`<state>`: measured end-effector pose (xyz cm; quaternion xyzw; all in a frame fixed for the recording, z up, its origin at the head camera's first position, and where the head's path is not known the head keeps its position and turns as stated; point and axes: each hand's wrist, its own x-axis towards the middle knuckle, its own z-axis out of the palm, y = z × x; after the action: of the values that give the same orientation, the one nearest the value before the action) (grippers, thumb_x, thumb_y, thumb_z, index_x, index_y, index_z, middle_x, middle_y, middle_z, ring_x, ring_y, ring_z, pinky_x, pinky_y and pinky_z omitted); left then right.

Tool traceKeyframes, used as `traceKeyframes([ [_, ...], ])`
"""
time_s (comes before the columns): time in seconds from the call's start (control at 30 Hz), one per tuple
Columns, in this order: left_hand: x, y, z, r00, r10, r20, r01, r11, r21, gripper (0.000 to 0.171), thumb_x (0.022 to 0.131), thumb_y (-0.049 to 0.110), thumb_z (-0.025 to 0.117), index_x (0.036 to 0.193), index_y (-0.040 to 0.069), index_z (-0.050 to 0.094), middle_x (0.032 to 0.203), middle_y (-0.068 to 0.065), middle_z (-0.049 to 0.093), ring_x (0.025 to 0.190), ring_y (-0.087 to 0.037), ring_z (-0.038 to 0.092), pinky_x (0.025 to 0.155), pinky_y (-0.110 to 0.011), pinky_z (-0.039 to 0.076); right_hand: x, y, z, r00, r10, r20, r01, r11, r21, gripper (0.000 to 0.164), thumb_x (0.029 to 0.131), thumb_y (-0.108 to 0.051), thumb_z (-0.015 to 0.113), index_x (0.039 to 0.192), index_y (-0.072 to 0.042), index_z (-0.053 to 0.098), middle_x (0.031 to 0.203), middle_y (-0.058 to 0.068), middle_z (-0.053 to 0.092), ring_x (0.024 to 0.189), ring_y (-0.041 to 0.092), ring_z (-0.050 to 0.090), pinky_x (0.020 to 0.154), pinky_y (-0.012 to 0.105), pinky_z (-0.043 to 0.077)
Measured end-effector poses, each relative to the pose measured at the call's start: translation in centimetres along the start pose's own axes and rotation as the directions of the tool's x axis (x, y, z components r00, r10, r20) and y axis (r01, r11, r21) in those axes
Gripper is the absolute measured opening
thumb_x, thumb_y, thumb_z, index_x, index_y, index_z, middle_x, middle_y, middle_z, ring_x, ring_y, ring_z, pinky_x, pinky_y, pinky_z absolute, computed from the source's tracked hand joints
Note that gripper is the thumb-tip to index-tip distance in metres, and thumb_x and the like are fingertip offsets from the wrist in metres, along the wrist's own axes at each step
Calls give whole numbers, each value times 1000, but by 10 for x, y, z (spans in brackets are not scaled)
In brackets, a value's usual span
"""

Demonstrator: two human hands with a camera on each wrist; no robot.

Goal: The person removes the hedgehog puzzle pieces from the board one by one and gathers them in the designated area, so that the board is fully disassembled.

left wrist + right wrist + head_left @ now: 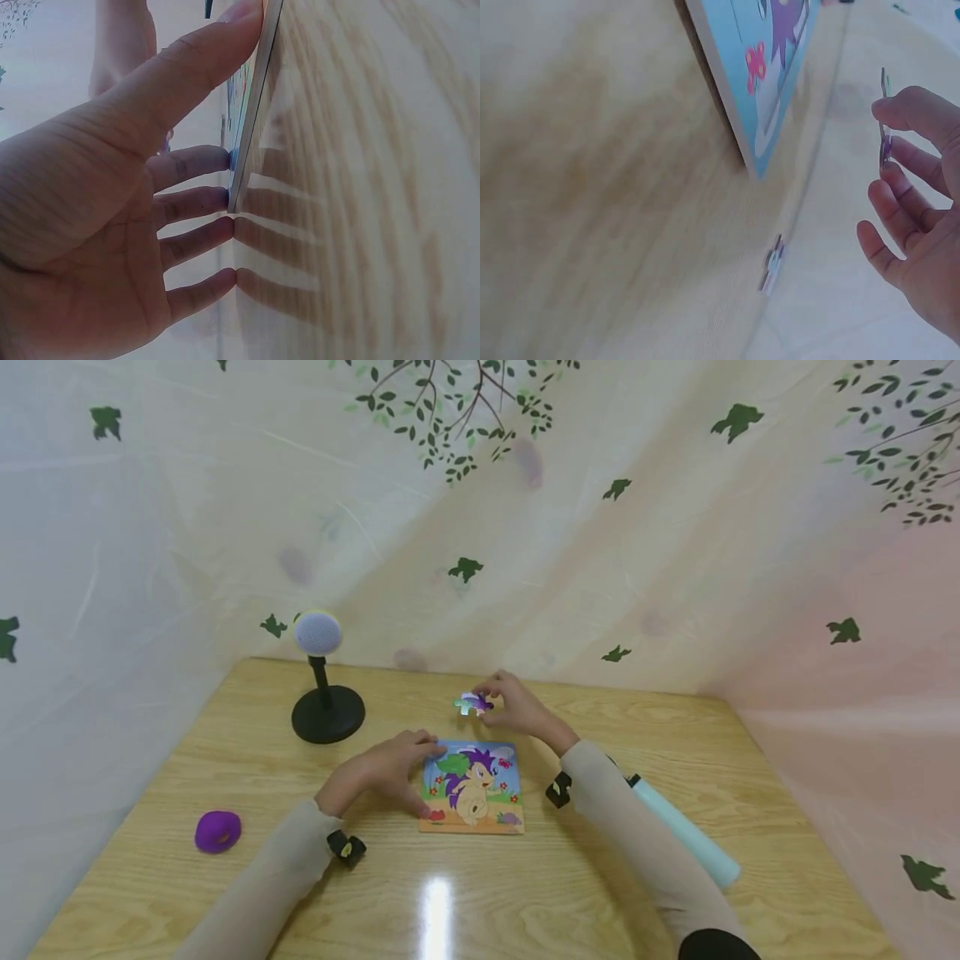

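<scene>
A puzzle board [471, 793] with a purple-haired hedgehog picture lies flat on the table. My left hand [390, 770] rests over its left side, fingertips at the upper left corner and thumb at the lower left edge. The left wrist view shows the fingers [195, 165] spread, some on the board and others on the table. Beyond the board's far edge, my right hand [517, 706] pinches a puzzle piece [885, 127] between thumb and fingers, raised above the table. A second puzzle piece [772, 264] lies on the table in the right wrist view, near the board's corner.
At the back left stands a round-headed object [318, 635] on a black stand [328, 715]. A purple rounded object [217, 832] lies at the left. Beside the right forearm lies a light blue cylinder [690, 835]. A leaf-printed curtain [525, 568] hangs behind the table.
</scene>
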<state>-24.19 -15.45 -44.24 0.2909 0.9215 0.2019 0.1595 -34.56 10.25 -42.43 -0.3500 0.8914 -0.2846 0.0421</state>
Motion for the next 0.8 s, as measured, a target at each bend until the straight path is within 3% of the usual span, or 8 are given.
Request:
traceKeyframes([
  [0.5,1,-4,5,1000,8,1,-8,1000,8,103,73,50,89,156,11,41,155,-16,41,141,-36,40,117,-55,39,31,21,1,991,126,-33,-126,992,-9,46,87,-6,74,132,-3,66,121,16,55,113,31,51,97,42,49],
  [0.8,0,-3,5,1000,8,-4,-8,1000,4,104,73,49,90,156,10,42,155,-16,40,141,-36,40,116,-55,39,40,32,8,991,130,-41,-131,991,-30,42,89,-6,74,130,0,67,122,18,56,112,31,48,94,41,46],
])
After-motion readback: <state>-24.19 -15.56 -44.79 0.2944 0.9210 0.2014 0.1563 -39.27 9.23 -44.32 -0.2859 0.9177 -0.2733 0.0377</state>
